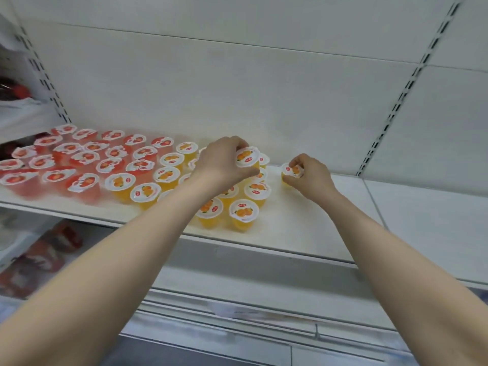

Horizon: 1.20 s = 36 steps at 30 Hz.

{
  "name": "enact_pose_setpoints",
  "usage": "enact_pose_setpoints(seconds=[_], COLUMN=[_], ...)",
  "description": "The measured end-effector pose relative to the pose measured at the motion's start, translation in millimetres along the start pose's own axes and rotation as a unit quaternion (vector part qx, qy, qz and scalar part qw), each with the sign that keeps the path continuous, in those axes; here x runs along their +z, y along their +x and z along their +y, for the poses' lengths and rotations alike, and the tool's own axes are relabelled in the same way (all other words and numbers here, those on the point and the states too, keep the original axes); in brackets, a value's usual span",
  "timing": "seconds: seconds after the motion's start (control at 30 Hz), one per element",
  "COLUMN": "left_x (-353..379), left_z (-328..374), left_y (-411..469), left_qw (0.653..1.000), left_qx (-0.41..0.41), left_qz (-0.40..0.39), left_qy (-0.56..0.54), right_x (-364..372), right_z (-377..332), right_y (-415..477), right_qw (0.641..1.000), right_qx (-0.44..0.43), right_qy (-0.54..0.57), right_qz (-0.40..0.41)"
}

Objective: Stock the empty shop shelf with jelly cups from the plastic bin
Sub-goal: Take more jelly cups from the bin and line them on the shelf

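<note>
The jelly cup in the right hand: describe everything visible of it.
The jelly cup is a clear plastic tub of yellow-orange jelly, sealed by a white film lid printed with orange fruit and a red mark. It is upright, on or just above the white shelf, apart from the other orange cups to its left. The right hand grips it around the lid's rim.

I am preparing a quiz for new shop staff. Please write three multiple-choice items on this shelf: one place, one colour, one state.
1. The red cups stand: A) left of the orange cups; B) right of them; C) stacked on them.
2. The cup in the right hand is: A) red; B) orange; C) green.
3. The left hand is: A) idle; B) gripping another cup; C) out of view.
1A, red fills the left end. 2B, orange jelly shows. 3B, fingers curl round its lid.
</note>
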<state>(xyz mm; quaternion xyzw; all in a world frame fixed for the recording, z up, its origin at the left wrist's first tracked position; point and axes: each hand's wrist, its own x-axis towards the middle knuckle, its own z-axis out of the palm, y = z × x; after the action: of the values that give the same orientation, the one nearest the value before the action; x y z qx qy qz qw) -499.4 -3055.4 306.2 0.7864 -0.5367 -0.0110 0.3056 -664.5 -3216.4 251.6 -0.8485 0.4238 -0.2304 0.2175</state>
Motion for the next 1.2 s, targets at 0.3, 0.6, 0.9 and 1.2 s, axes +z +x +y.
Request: enact_pose_setpoints(seconds=[0.3, 0.6, 0.9, 1.2], left_x=[12.7, 30.3, 73.3, 95.9], left_z=[3.2, 17.3, 33.6, 35.2], left_y=[23.6, 39.0, 47.2, 48.7], left_qw=[1.0, 0.997, 0.981, 0.969], left_qx=[0.018, 0.071, 0.107, 0.105], left_qz=[0.015, -0.003, -0.06, -0.081], left_qy=[-0.003, 0.039, 0.153, 0.207], right_x=[15.8, 9.0, -16.8, -25.2], right_z=[6.8, 18.1, 37.4, 38.6], right_y=[39.4, 44.8, 34.6, 28.3], right_qw=[1.0, 0.994, 0.975, 0.968], right_qx=[-0.02, -0.09, -0.138, -0.153], right_qy=[-0.001, -0.054, -0.173, -0.194], right_qz=[0.004, -0.031, -0.003, 0.036])
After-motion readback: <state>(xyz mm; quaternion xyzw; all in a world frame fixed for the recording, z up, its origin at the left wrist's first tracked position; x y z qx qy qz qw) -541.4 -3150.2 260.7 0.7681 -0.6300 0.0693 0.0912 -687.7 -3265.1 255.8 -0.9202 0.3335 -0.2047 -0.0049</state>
